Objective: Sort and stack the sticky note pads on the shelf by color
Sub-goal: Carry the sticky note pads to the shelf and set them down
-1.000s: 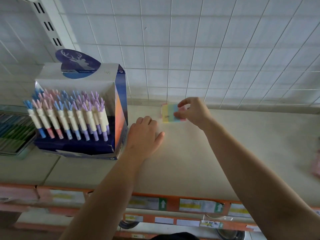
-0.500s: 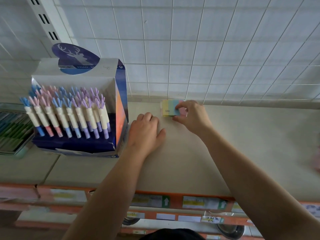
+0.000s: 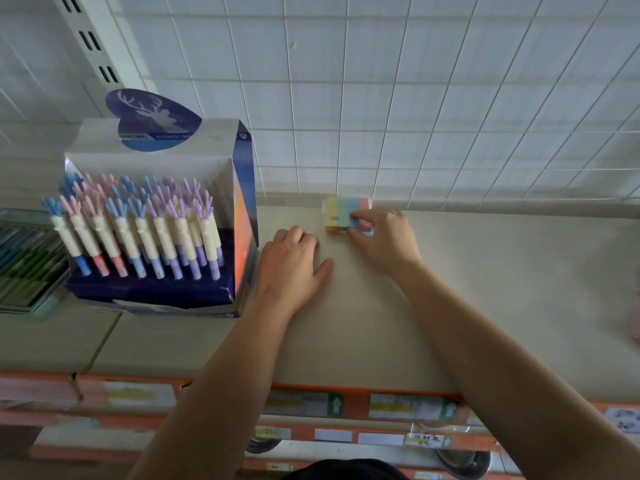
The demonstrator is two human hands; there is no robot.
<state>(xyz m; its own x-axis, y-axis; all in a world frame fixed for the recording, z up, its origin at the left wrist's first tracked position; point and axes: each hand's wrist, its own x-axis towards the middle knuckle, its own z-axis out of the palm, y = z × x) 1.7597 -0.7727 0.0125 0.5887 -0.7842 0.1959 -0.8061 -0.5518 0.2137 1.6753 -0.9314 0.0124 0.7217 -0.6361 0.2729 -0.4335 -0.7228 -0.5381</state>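
A multicoloured sticky note pad (image 3: 341, 213), striped yellow, green, blue and pink, lies on the beige shelf (image 3: 485, 289) close to the wire grid back. My right hand (image 3: 382, 240) grips its right end, fingers on top and thumb at the front edge. My left hand (image 3: 294, 263) rests flat on the shelf just left of the pad, fingers slightly bent, holding nothing. A pink item shows blurred at the far right edge (image 3: 635, 320).
A blue and white display box of pastel pens (image 3: 156, 216) stands immediately left of my left hand. A tray of green and blue items (image 3: 27, 265) sits at the far left. The white wire grid (image 3: 415, 116) backs the shelf. Orange price rails (image 3: 311, 403) line its front edge.
My right hand brought the pad down and back from mid-air onto the shelf near the grid. My left hand stayed flat in about the same spot.
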